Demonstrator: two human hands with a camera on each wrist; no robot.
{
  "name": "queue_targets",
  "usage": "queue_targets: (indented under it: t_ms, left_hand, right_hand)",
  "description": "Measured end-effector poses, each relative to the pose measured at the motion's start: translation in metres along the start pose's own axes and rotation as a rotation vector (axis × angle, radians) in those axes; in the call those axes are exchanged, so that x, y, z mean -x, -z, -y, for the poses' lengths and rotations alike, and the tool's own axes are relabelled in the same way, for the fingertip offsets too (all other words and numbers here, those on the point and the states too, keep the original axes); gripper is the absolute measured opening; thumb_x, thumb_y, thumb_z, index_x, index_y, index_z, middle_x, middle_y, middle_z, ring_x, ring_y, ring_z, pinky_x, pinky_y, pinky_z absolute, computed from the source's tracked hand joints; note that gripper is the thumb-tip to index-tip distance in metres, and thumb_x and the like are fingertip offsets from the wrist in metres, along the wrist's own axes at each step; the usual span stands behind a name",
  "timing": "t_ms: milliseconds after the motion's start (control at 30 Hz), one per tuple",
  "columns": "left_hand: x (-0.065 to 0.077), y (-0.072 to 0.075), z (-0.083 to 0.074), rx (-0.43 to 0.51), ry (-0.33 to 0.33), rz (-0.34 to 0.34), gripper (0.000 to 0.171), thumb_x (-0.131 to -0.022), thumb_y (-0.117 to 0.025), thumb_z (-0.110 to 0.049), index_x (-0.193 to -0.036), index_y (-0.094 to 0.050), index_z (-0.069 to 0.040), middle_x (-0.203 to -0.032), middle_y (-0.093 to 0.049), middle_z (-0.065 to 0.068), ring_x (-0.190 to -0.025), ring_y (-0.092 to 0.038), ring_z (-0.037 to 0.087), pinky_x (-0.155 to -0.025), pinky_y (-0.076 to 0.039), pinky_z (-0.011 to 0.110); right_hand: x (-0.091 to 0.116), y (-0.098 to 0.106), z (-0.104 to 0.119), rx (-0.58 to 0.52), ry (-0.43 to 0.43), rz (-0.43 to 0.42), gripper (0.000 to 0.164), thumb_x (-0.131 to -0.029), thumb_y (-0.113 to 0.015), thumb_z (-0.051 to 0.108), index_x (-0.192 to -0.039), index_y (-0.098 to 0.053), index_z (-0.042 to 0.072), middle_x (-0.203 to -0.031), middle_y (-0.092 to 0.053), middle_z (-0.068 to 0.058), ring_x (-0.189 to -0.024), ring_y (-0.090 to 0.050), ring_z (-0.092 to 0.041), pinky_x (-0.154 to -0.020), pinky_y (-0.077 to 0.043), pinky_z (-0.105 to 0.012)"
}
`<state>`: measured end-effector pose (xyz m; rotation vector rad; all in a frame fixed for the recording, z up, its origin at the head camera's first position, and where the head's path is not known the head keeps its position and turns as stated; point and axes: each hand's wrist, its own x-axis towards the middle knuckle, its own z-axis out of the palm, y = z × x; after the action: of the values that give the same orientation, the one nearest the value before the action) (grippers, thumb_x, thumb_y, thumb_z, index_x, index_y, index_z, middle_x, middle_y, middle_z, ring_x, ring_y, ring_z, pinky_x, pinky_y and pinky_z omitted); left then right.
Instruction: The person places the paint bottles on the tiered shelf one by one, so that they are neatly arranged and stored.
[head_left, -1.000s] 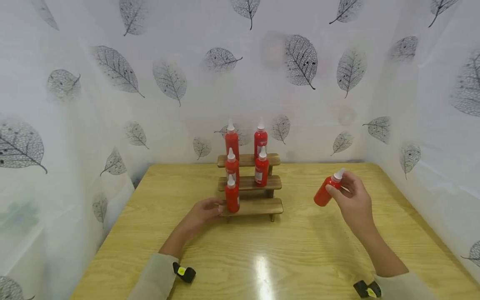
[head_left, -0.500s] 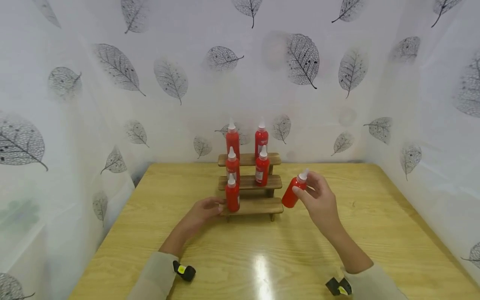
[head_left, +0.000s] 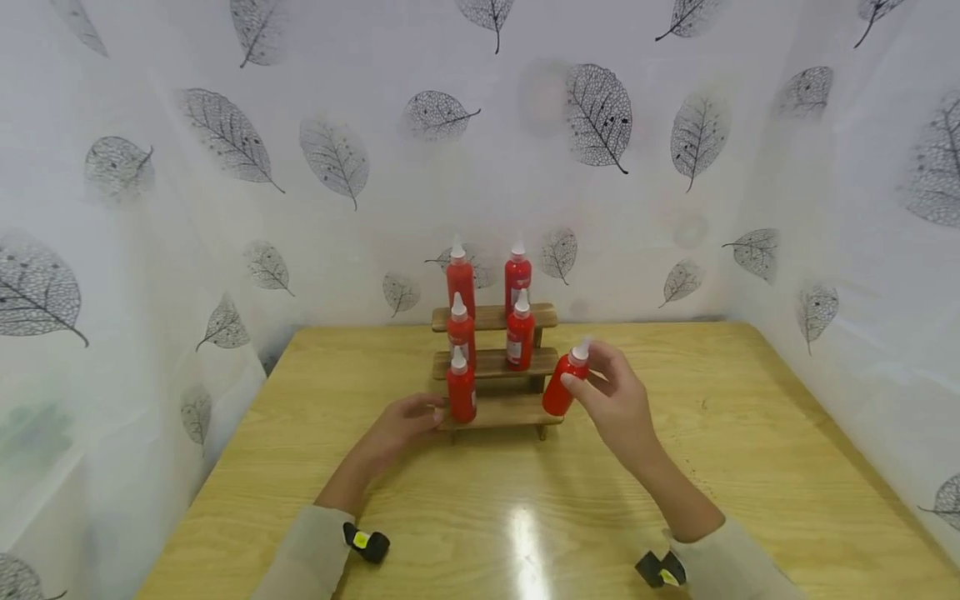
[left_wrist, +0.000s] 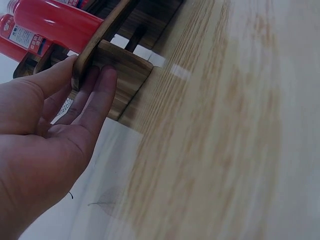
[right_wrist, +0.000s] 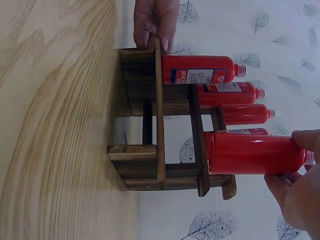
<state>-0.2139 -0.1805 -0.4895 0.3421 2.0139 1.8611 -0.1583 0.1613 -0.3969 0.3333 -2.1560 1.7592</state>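
My right hand [head_left: 618, 404] pinches a red squeeze bottle [head_left: 562, 387] with a white pointed nozzle near its top. The bottle tilts slightly and overlaps the right end of the lowest step of a three-tier wooden stand [head_left: 510, 410]; in the right wrist view this held bottle [right_wrist: 252, 154] has its base out above that step. My left hand [head_left: 401, 427] grips the lowest step's left end, thumb on top and fingers [left_wrist: 102, 92] underneath. Beside that thumb a matching bottle [head_left: 461, 396] stands upright. The middle step carries two more, and so does the top step.
The stand rests toward the back of a light wood table [head_left: 360, 367]. Behind and at both sides hangs a pale curtain [head_left: 480, 183] printed with dark leaves. Each sleeve wears a small black wrist camera [head_left: 367, 543].
My right hand has carried the squeeze bottle leftward, from over the table at the right to the stand's right end. My left hand keeps its grip on the stand.
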Motion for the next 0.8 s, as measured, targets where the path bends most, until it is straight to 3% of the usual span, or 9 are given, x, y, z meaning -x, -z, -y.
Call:
queue_targets:
  t_ms: [233,500,800]
  left_hand:
    - [0.002,0.001,0.002,0.004,0.006,-0.016,0.043,-0.102,-0.061,-0.016,-0.139,-0.050,0.003,-0.136,-0.057,0.021,-0.110,-0.066,0.024,-0.102,-0.053,0.041]
    - [0.001,0.000,0.005,-0.003,-0.005,0.004,0.044,-0.102,-0.061,-0.020,-0.139,-0.051,0.002,-0.141,-0.055,0.020,-0.119,-0.063,0.025,-0.104,-0.052,0.041]
    - [0.002,-0.004,0.000,0.003,-0.005,-0.002,0.043,-0.102,-0.061,-0.018,-0.138,-0.051,0.002,-0.139,-0.055,0.021,-0.115,-0.063,0.024,-0.103,-0.052,0.042]
  right_hand:
    - [0.000,-0.024,-0.001,-0.015,0.011,0.078,0.051,-0.091,-0.076,0.014,-0.136,-0.053,0.005,-0.126,-0.063,-0.009,-0.118,-0.061,-0.020,-0.100,-0.051,-0.022]
    - [-0.005,-0.037,-0.008,0.047,0.003,0.141,0.053,-0.090,-0.077,0.017,-0.137,-0.054,0.008,-0.132,-0.062,-0.011,-0.120,-0.061,-0.029,-0.105,-0.050,-0.046]
    - [-0.011,-0.045,-0.015,0.060,-0.021,0.158,0.052,-0.091,-0.076,0.012,-0.136,-0.053,0.005,-0.132,-0.062,-0.015,-0.121,-0.060,-0.033,-0.106,-0.049,-0.046]
